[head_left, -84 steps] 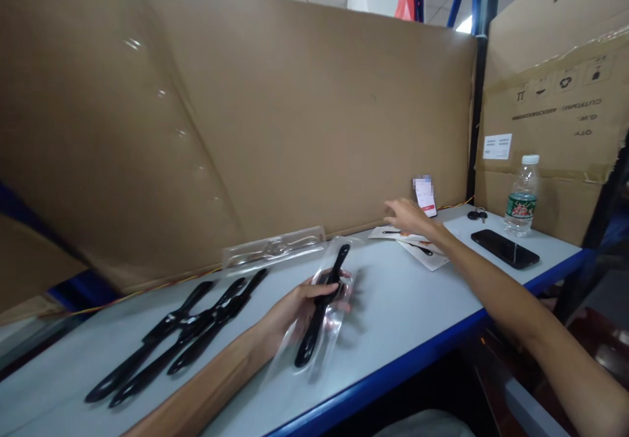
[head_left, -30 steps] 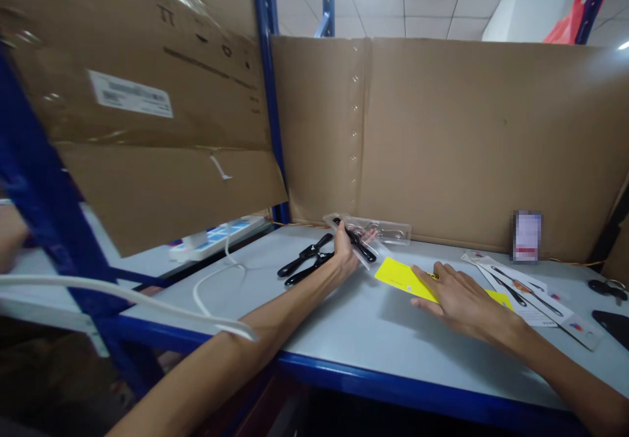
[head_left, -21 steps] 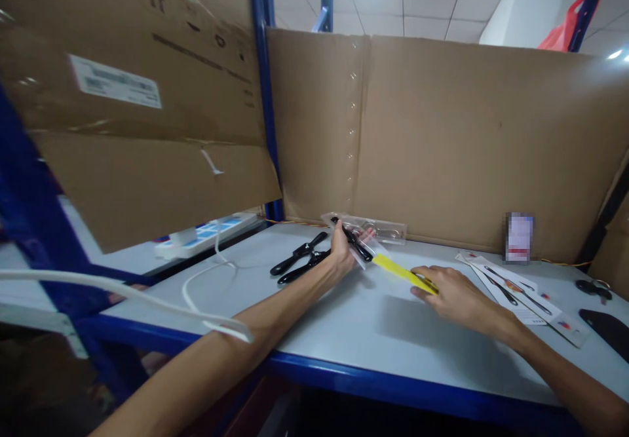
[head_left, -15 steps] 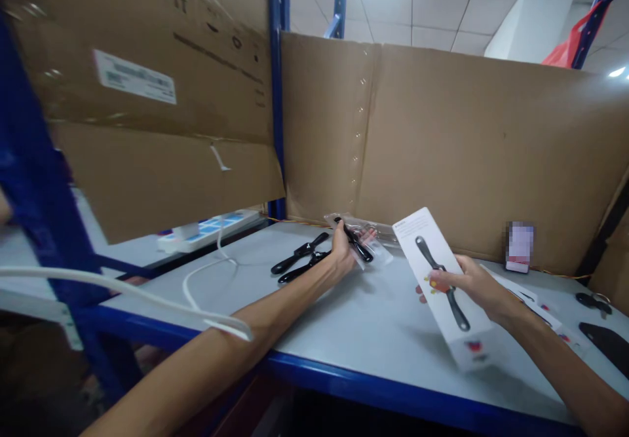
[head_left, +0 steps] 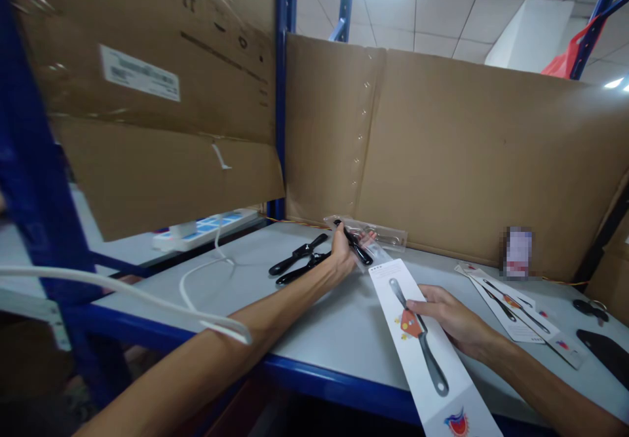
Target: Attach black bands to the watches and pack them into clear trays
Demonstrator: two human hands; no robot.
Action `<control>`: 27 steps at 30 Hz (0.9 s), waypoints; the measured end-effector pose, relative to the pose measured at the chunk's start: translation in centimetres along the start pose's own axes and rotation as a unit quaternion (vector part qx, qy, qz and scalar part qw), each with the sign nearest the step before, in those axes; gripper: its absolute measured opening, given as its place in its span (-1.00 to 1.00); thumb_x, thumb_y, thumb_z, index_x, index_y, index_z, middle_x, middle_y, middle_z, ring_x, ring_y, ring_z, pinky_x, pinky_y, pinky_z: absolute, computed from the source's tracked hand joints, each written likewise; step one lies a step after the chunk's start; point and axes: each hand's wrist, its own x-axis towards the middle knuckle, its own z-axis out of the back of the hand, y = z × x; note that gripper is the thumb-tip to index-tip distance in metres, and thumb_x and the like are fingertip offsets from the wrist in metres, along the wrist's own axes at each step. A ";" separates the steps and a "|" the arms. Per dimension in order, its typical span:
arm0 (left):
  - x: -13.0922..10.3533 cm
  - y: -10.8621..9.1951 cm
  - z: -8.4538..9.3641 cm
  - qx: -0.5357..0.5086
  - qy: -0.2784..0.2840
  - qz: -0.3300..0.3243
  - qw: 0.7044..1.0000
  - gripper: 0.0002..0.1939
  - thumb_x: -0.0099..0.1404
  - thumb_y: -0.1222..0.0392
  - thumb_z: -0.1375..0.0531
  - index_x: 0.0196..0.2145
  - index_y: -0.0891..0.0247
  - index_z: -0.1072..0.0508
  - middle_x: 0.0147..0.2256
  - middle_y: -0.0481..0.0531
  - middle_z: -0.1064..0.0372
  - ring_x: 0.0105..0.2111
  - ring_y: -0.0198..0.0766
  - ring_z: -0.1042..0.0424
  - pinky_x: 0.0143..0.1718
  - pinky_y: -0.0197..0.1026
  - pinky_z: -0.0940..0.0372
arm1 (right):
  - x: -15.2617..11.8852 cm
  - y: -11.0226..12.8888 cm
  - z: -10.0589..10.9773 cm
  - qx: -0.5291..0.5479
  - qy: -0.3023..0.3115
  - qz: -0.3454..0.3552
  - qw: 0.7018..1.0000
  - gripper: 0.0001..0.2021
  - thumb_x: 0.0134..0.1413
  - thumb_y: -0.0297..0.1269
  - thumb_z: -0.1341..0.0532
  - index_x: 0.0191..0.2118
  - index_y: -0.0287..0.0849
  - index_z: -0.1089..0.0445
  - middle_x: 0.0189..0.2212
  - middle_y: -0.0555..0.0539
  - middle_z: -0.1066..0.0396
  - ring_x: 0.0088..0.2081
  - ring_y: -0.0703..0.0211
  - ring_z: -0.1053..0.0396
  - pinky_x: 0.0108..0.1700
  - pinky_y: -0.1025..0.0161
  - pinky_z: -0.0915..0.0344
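In my left hand (head_left: 343, 246), stretched toward the back of the table, lies a black two-handled spokeshave (head_left: 361, 251), its fingers partly hidden behind it. Clear plastic bags (head_left: 388, 235) lie around and beyond that hand. My right hand (head_left: 442, 316) grips a long white packaging card (head_left: 393, 332) by its right edge, thumb on the front. The card carries a picture of a grey-handled spokeshave with an orange middle, and a red-blue logo near its lower end. Its upper end is close to the held spokeshave. More black spokeshaves (head_left: 299, 253) rest left of my left hand.
Several similar printed cards (head_left: 521, 309) lie fanned at the right. Behind them a phone (head_left: 518, 253) leans upright; keys (head_left: 591, 309) and a black object (head_left: 607, 352) sit farther right. A white cable (head_left: 147, 286) crosses the left side near a power strip (head_left: 211, 229). Cardboard (head_left: 442, 149) walls the back.
My right hand has brought the card left and lower, toward the left hand, uncovering the fanned cards. My left hand stays nearly in place with the spokeshave.
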 end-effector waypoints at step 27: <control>-1.4 1.7 0.5 0.059 0.050 0.077 0.994 -0.65 0.39 -0.05 -0.03 -0.43 0.25 -0.29 -0.46 0.13 -0.37 -0.29 -0.05 -0.55 -0.30 0.03 -0.53 | 0.7 -0.9 -0.4 0.062 0.014 -0.014 0.998 -0.62 -0.11 -0.02 -0.40 -0.34 -0.25 -0.40 -0.49 -0.03 -0.47 -0.54 0.30 -0.37 -0.45 0.35 -0.30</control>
